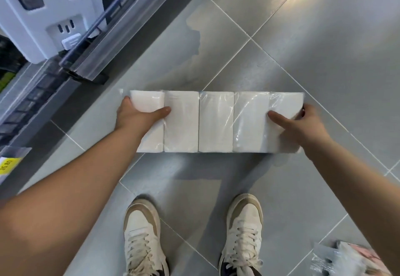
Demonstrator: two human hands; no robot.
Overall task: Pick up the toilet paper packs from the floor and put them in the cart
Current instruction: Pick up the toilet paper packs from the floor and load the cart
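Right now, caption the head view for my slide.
Left hand and right hand grip opposite ends of a plastic-wrapped toilet paper pack over a grey tiled floor.

Left hand (138, 117) and right hand (301, 124) grip the toilet paper pack (216, 122), seemingly aloft.

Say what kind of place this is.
Most likely a shop aisle: a yellow price tag on the shelf edge at left, a white product on the shelf, and a plastic-wrapped paper pack held by the left hand and right hand.

Bare forearms (86, 178); white-tan laced sneakers (141, 232), dark heel patches, possibly navy.
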